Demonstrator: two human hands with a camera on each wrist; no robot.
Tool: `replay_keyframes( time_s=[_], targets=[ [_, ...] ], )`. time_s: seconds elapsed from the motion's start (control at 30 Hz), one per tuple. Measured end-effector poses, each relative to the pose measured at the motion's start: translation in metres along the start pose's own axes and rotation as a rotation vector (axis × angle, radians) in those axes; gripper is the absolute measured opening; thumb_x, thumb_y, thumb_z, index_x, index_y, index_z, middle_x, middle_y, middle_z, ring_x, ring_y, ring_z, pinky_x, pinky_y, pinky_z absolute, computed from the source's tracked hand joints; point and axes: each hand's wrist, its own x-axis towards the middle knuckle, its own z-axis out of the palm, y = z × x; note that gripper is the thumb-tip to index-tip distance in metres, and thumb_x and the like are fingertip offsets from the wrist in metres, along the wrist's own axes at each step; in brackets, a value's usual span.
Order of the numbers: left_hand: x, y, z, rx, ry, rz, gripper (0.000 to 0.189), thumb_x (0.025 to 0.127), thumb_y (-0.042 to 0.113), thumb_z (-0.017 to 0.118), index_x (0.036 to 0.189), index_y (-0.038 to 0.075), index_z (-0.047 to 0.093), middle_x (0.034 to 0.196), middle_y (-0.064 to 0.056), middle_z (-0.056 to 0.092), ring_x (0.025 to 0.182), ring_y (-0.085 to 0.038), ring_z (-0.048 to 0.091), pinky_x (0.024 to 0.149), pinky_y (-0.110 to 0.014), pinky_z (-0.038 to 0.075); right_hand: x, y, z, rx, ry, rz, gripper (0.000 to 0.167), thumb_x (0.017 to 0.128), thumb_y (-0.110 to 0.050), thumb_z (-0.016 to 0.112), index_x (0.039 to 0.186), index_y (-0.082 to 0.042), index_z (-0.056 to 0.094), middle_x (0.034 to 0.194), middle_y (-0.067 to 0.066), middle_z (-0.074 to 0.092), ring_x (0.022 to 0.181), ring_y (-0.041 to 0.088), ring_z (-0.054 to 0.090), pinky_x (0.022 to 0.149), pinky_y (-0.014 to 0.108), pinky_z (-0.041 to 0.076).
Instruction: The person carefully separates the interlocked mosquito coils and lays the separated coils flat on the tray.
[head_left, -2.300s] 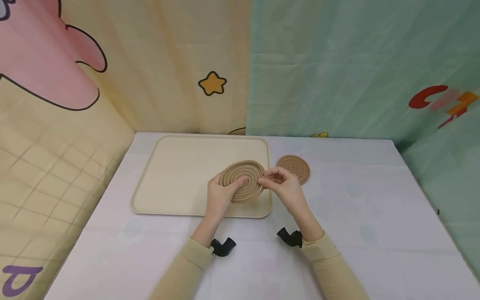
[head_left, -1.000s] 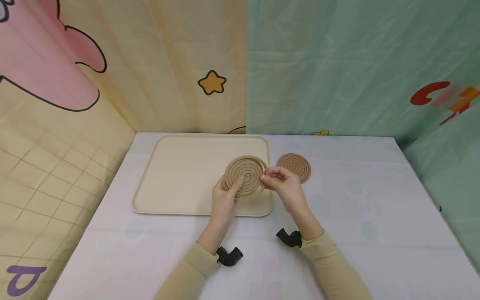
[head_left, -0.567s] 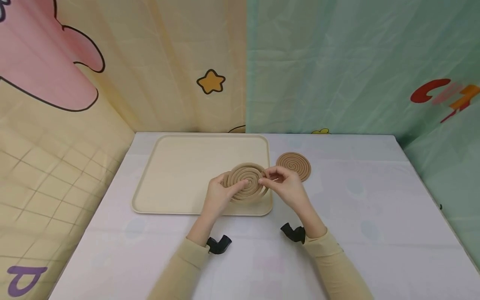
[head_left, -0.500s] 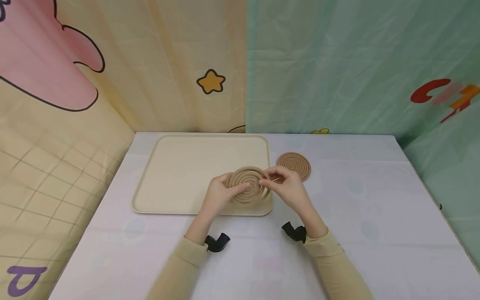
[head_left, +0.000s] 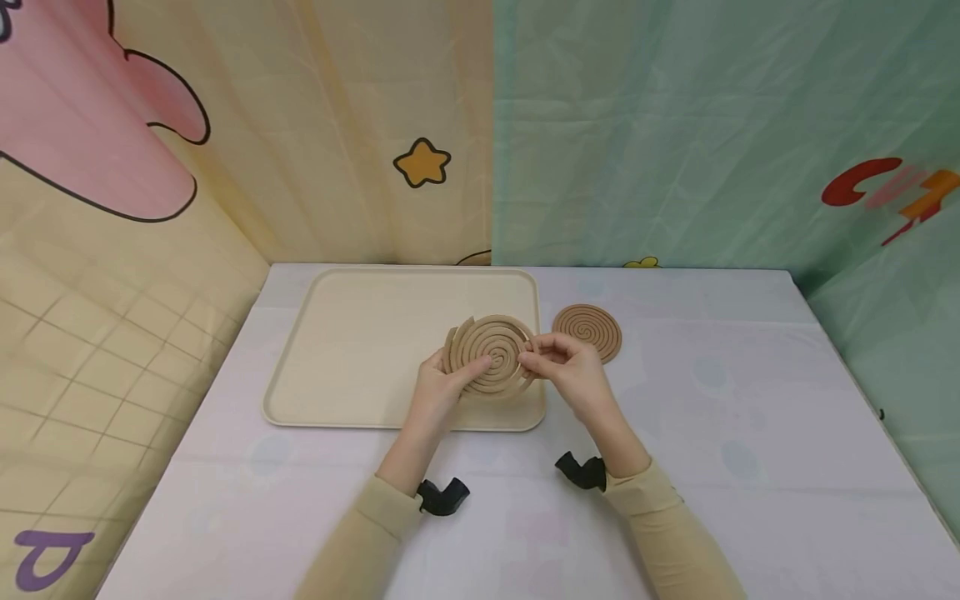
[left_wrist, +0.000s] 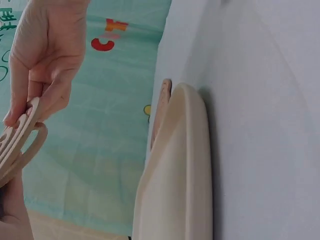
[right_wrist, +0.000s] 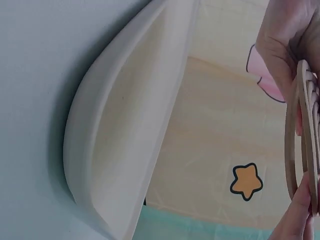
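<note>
In the head view, my left hand [head_left: 437,390] holds a tan mosquito coil [head_left: 480,333] from the left, thumb laid across its spiral face. Fingertips of my right hand [head_left: 572,371] pinch its right edge. A blunt end of a ring shows at the upper left. The rings stand apart in layers: in the left wrist view one loop of the coil [left_wrist: 36,145] hangs away from the rest, and the right wrist view shows the coil [right_wrist: 306,150] edge-on with a gap between layers. It is held above the right part of a cream tray [head_left: 360,350].
A second, browner coil [head_left: 588,332] lies flat on the white tablecloth [head_left: 712,467], just right of the tray. Printed curtains, one yellow [head_left: 360,100] and one green [head_left: 660,133], hang behind the table. Each wrist wears a black camera mount [head_left: 444,497].
Both hands keep their hold while the left tilts the coil up and down. Its rings have shifted apart, and a blunt ring end now sticks out at the upper left. The browner coil stays put.
</note>
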Motion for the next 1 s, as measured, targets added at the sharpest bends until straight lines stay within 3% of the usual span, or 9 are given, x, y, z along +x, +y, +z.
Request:
replay_keyframes(
  time_s=[0.1,0.3,0.37,0.5,0.67,0.8,0.93,1.0],
  targets=[
    [-0.004,-0.002,0.000,-0.007,0.003,0.036,0.037,0.087,0.015,0.074,0.119,0.000,0.066,0.113,-0.014,0.072,0.097,-0.013,0.070,0.086,-0.025,0.057,0.000,0.001,0.001,0.038,-0.011,0.014,0.023,0.087,-0.001,0.071,0.105,0.012,0.064,0.078,-0.006,0.069,0.070,0.007,0.068,0.071,0.026,0.060],
    [-0.002,0.008,-0.011,0.181,-0.065,0.154,0.029,0.084,0.020,0.079,0.108,0.005,0.075,0.109,-0.007,0.075,0.098,-0.012,0.069,0.085,-0.026,0.056,-0.003,-0.002,-0.006,-0.067,-0.111,0.019,0.023,0.085,-0.008,0.076,0.100,0.003,0.064,0.085,-0.001,0.070,0.076,0.010,0.070,0.077,0.029,0.060],
    [-0.001,0.010,-0.015,0.229,-0.101,0.151,0.026,0.082,0.022,0.080,0.103,0.006,0.076,0.104,-0.006,0.076,0.096,-0.013,0.069,0.084,-0.027,0.056,-0.004,-0.004,-0.007,-0.143,-0.111,-0.004,0.024,0.083,-0.011,0.078,0.100,0.000,0.066,0.087,0.001,0.070,0.078,0.011,0.069,0.077,0.027,0.058],
    [0.002,0.013,-0.019,0.311,-0.184,0.087,0.025,0.081,0.024,0.082,0.096,0.005,0.077,0.089,-0.006,0.076,0.084,-0.012,0.068,0.077,-0.028,0.055,-0.006,-0.005,-0.007,-0.279,-0.086,-0.070,0.025,0.081,-0.015,0.082,0.099,-0.004,0.070,0.090,0.005,0.068,0.080,0.013,0.065,0.072,0.024,0.056],
    [0.005,0.013,-0.022,0.380,-0.261,0.064,0.030,0.079,0.027,0.083,0.101,0.009,0.077,0.089,-0.003,0.076,0.081,-0.009,0.065,0.077,-0.027,0.055,-0.007,-0.007,-0.006,-0.349,-0.089,-0.141,0.024,0.080,-0.016,0.082,0.100,-0.006,0.072,0.088,0.008,0.067,0.082,0.017,0.063,0.069,0.023,0.057],
    [0.005,0.010,-0.021,0.326,-0.223,0.060,0.029,0.080,0.025,0.082,0.103,0.008,0.076,0.091,-0.004,0.076,0.082,-0.011,0.067,0.076,-0.028,0.056,-0.007,-0.007,-0.005,-0.332,-0.084,-0.129,0.023,0.081,-0.014,0.081,0.100,-0.005,0.072,0.086,0.008,0.069,0.076,0.014,0.065,0.067,0.030,0.059],
    [0.002,0.000,-0.015,0.163,-0.120,0.017,0.028,0.083,0.019,0.079,0.106,0.004,0.074,0.096,-0.004,0.075,0.088,-0.010,0.067,0.078,-0.026,0.056,-0.004,-0.006,-0.005,-0.266,-0.052,-0.066,0.022,0.083,-0.012,0.079,0.101,-0.002,0.070,0.082,0.006,0.070,0.068,0.010,0.065,0.067,0.036,0.059],
    [0.000,-0.005,-0.011,0.079,-0.079,0.013,0.030,0.085,0.015,0.076,0.111,0.001,0.071,0.100,-0.005,0.075,0.091,-0.009,0.068,0.081,-0.025,0.056,-0.003,-0.004,-0.004,-0.206,-0.039,-0.038,0.022,0.085,-0.010,0.077,0.102,0.000,0.068,0.081,0.002,0.070,0.067,0.008,0.065,0.067,0.034,0.059]
  ],
)
